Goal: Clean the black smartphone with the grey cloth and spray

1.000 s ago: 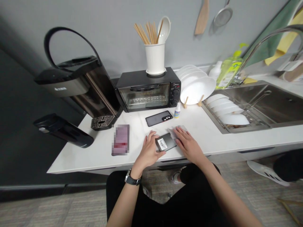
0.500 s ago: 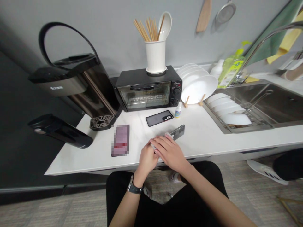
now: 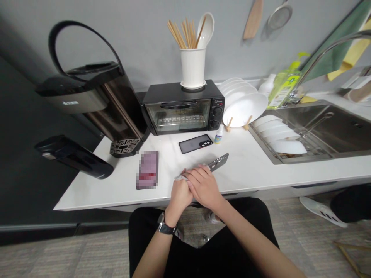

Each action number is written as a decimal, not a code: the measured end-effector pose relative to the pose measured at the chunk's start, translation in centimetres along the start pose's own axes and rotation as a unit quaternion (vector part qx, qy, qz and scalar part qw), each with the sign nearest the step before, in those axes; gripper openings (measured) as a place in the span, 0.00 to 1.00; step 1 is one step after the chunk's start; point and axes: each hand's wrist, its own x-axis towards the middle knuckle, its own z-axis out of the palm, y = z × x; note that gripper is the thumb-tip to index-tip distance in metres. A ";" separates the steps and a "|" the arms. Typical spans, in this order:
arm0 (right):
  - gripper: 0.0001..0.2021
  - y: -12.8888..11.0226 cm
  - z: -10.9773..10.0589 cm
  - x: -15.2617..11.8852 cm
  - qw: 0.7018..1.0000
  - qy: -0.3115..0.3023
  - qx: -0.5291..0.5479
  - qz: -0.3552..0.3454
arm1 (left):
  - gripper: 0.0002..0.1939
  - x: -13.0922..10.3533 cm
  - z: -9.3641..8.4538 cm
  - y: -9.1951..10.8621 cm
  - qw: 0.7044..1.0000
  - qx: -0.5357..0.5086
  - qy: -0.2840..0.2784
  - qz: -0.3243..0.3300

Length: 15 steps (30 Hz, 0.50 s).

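Over the counter's front edge, my left hand (image 3: 182, 192) is closed around the near end of a grey smartphone (image 3: 219, 162). The far end of the phone sticks out to the right with its camera lenses showing. My right hand (image 3: 204, 186) lies across the phone, fingers together and bent over a whitish cloth (image 3: 180, 177). Only scraps of that cloth show, so its shape is hidden. Behind the hands lies a black-rimmed phone case (image 3: 195, 144). Beside it stands a small white spray bottle (image 3: 219, 134) with a coloured label.
A phone with a blurred screen (image 3: 148, 170) lies left, near a dark flask (image 3: 74, 156) and a water dispenser (image 3: 98, 104). Behind are a toaster oven (image 3: 179, 112), racked plates (image 3: 246, 110) and a sink (image 3: 344, 125). Someone's shoe (image 3: 321, 211) is at right.
The phone has tilted, showing more of its edge. My right hand has slid slightly left and down over it, and cloth now shows past my left hand. The view has shifted slightly.
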 end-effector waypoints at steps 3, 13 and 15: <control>0.18 1.4 -0.4 -0.4 1.000 0.000 -0.030 0.000 | 0.11 -0.1 -0.3 0.1 1.000 -0.002 0.003 0.013; 0.19 5.9 -2.6 0.8 0.969 0.064 -0.143 0.191 | 0.08 0.3 -0.3 0.5 0.999 0.005 0.033 0.034; 0.16 2.9 -1.3 1.0 0.986 0.044 -0.106 0.122 | 0.08 0.2 -0.3 0.4 0.999 0.027 0.020 0.024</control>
